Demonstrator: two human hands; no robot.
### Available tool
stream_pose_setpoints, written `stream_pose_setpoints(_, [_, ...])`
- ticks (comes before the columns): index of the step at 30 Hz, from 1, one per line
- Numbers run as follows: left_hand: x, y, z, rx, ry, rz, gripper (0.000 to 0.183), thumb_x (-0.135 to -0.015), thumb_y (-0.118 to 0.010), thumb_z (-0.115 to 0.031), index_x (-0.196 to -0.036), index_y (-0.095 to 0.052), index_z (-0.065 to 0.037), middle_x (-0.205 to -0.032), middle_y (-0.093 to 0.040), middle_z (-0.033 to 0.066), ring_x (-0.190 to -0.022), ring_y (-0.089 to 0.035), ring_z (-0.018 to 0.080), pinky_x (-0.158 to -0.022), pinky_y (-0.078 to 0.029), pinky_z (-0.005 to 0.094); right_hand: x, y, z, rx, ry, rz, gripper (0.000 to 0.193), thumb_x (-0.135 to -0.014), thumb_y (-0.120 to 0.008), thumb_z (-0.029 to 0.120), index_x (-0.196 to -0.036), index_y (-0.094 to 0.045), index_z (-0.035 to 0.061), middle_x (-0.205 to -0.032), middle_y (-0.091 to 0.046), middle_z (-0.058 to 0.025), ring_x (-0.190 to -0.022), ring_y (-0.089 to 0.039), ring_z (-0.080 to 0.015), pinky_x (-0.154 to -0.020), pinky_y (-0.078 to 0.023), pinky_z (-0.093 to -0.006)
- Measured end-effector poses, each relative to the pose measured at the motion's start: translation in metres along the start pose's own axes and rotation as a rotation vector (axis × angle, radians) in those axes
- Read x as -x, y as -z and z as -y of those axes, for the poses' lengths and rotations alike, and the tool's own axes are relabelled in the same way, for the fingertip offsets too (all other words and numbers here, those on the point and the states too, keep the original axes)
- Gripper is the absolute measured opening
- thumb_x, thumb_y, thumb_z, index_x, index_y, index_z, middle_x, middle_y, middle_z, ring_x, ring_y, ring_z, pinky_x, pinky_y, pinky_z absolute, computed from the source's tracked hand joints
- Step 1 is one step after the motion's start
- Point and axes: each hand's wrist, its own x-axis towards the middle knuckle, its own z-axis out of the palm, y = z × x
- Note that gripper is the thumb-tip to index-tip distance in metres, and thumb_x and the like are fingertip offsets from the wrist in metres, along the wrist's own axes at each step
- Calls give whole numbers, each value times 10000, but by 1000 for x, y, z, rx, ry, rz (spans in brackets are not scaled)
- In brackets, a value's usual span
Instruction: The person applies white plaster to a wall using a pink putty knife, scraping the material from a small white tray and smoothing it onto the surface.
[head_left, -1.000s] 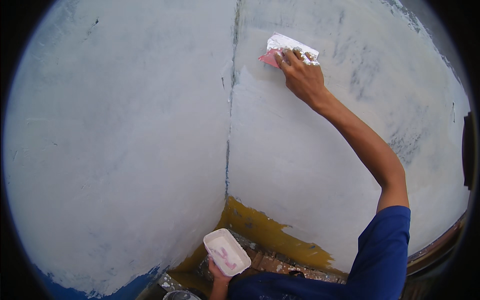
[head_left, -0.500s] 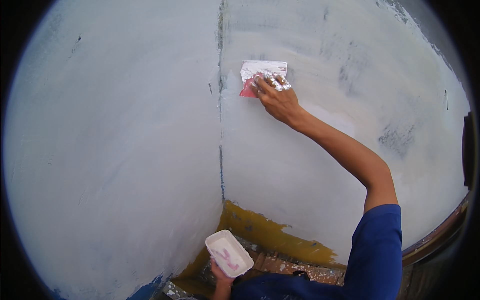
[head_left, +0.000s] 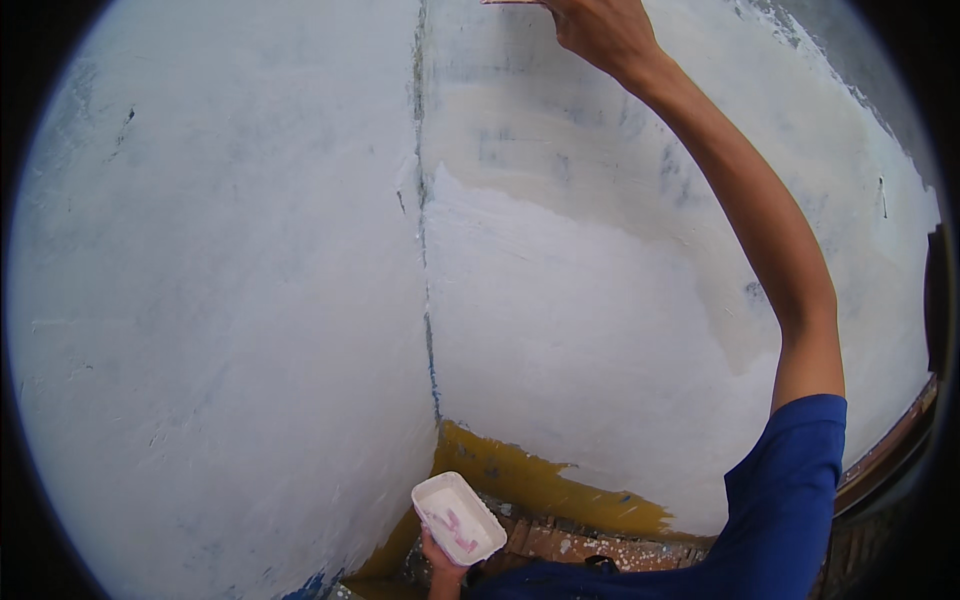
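Note:
My right arm reaches high up the right-hand wall (head_left: 590,310). At the top edge of the picture, my right hand (head_left: 606,38) is closed on a putty spreader (head_left: 513,2); only a thin pinkish edge of that tool shows, and my fingertips are cut off. Low in the middle, my left hand (head_left: 440,556) grips a whitish rectangular tub (head_left: 484,508) from its lower left side. Inside the tub are white putty and pink smears. A smooth whiter coat covers the wall below my right hand, with greyer, patchy wall above it.
A rough dark seam (head_left: 430,340) marks the corner with the left wall (head_left: 220,300). Along the bottom of the right wall runs a mustard-yellow band (head_left: 550,490), above a paint-spattered brownish ledge or floor (head_left: 590,543). A dark brown edge (head_left: 890,455) curves at far right.
My right hand has moved up the wall with the spreader, almost out of the picture. A whiter coat with a clear upper edge now shows below it. My left hand still holds the tub.

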Motion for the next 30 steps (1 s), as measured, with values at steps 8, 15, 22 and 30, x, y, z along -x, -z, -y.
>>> stream_pose_setpoints(8, [12, -21, -2, 25, -23, 54, 638, -889, -455, -624, -1445, -383, -318, -1370, -483, 3, -1310, -419, 409, -886, -436, 709, 127, -29, 106, -89, 151, 289, 343, -780, -613, 24, -1114, -681, 63, -1042, -670, -89, -946, -650, -231, -788, -524, -345])
stream_pose_setpoints(15, [8, -10, -8, -19, -56, 41, 670, -895, -427, -620, -1463, -366, -270, -1375, -478, 19, -1301, -421, 432, -923, -423, 702, 163, -22, 152, -278, 164, 385, 341, -785, -616, 6, -1115, -687, 57, -1063, -688, -99, -990, -642, -269, -839, -536, -401])
stream_pose_setpoints(22, [12, 7, -13, 37, -25, -16, 645, -884, -435, -632, -1453, -373, -334, -1382, -470, -13, -1323, -401, 400, -883, -440, 673, 83, -55, 113, -60, 48, 231, 358, -802, -611, 10, -1149, -677, 72, -1163, -666, -97, -1062, -634, -259, -909, -508, -410])
stream_pose_setpoints(30, [19, -30, -19, 69, -127, 39, 661, -892, -436, -637, -1462, -376, -307, -1421, -451, 35, -1309, -434, 401, -912, -458, 669, 276, 1, 239, -683, -33, 678, 297, -762, -618, 39, -1048, -690, 10, -921, -678, -115, -900, -664, -295, -734, -548, -414])
